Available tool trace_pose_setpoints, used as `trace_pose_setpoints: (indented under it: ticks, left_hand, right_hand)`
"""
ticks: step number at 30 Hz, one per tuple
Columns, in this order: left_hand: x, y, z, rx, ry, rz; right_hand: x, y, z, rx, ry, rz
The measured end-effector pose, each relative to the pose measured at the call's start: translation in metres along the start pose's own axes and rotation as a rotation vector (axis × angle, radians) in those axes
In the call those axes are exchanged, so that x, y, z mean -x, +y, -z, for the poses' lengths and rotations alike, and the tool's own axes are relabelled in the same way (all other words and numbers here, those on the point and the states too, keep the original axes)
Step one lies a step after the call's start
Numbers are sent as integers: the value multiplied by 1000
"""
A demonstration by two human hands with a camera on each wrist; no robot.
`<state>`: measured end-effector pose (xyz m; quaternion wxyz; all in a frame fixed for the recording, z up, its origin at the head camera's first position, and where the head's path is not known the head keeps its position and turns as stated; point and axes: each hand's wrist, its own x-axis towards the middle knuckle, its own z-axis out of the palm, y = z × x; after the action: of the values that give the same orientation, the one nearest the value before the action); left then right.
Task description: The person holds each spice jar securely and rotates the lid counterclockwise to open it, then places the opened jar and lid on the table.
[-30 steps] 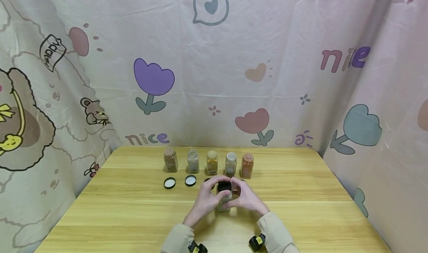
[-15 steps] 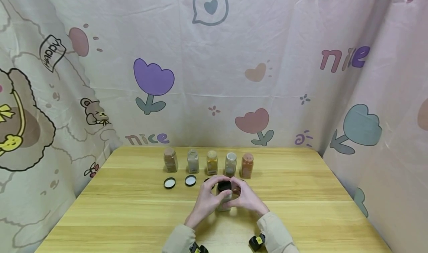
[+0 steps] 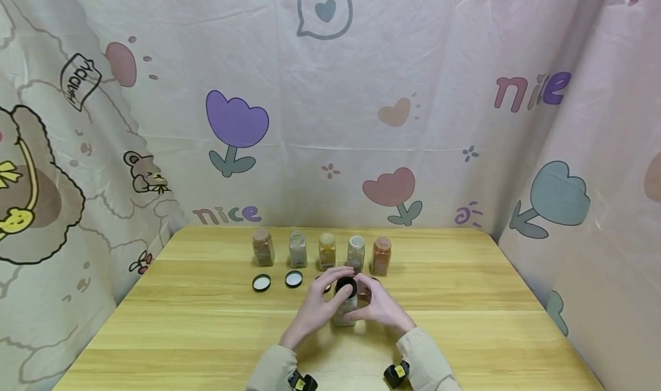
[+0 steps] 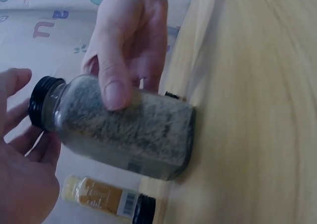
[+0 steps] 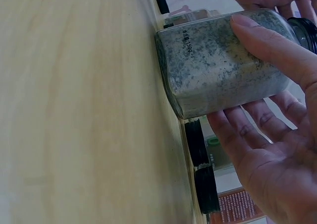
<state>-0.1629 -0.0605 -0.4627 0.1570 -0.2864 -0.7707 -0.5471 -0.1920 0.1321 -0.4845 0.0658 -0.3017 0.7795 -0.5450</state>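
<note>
A clear spice jar (image 3: 347, 309) of grey-green flakes stands upright at the front middle, a black lid (image 3: 345, 287) on its neck. My right hand (image 3: 380, 305) grips the jar's body, thumb (image 5: 265, 38) on one side and fingers underneath it in the right wrist view. Around the lid is my left hand (image 3: 319, 308), its fingers loose on the far side. In the left wrist view the left thumb (image 4: 17, 79) is lifted away from the lid, while the left fingers show behind and below it.
Behind stand the lidless jars: brown (image 3: 263, 248), whitish (image 3: 298, 252), yellow (image 3: 327, 253), pale grey (image 3: 356, 255) and red-orange (image 3: 381, 258). Upturned black lids (image 3: 261, 283) with white insides lie before them, some partly hidden by my hands. A printed curtain (image 3: 330, 121) hangs behind the wooden table (image 3: 181, 322).
My left fingers and thumb have shifted slightly up and away around the lid, showing more of its top. The right hand and jar stay in place.
</note>
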Motion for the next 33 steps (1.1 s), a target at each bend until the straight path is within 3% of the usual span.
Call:
trace_pose_setpoints:
  ticks: [5, 9, 20, 33]
  left_hand:
    - [1, 1, 8, 3, -70, 41]
    - [1, 3, 10, 7, -89, 49]
    - [-2, 1, 7, -38, 19, -3]
    - [1, 2, 16, -13, -135, 39]
  right_hand:
    - [0, 0, 0, -12, 1, 11]
    - [0, 0, 0, -24, -6, 15]
    - [-1, 1, 0, -78, -17, 28]
    - [-1, 2, 0, -33, -20, 16]
